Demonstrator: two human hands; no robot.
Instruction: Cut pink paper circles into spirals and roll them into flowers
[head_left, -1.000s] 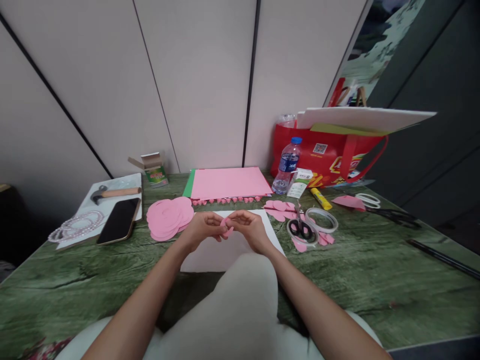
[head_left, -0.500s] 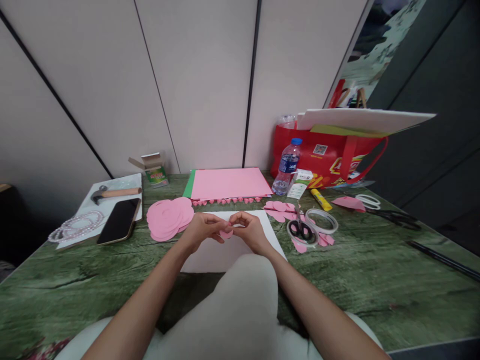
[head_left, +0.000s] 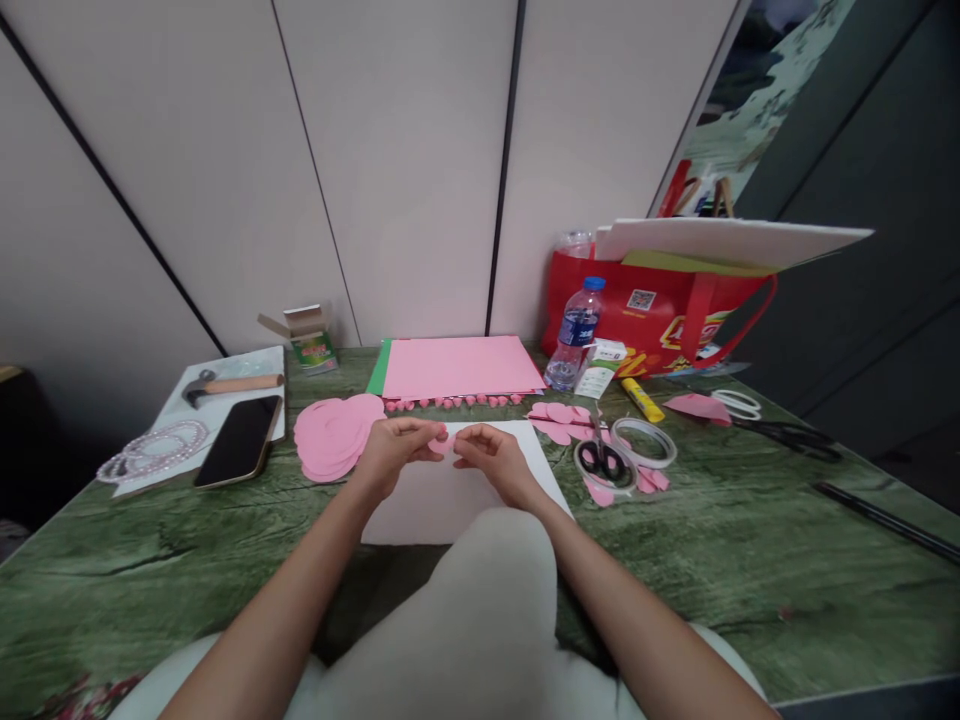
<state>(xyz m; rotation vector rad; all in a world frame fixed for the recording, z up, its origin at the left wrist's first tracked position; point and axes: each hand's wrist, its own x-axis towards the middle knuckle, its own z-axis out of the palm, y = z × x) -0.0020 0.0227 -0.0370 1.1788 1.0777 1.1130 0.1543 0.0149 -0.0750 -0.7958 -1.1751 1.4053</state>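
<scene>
My left hand (head_left: 394,448) and my right hand (head_left: 491,458) meet above a white sheet (head_left: 457,495) on the green table. Both pinch a small pink paper piece (head_left: 444,443) between their fingertips. A stack of pink paper circles (head_left: 330,432) lies just left of my left hand. A row of small pink paper buds (head_left: 450,402) runs along the far edge of the white sheet.
Pink and green paper sheets (head_left: 454,364) lie at the back. Scissors (head_left: 604,457), tape rolls (head_left: 645,440), pink petals (head_left: 559,415), a glue stick (head_left: 641,398), a water bottle (head_left: 574,330) and a red bag (head_left: 660,305) are right. Phone (head_left: 240,440), hammer (head_left: 225,385), beads (head_left: 154,450) left.
Both hands have lifted slightly and moved a little away from me, still working the small pink piece between their fingertips.
</scene>
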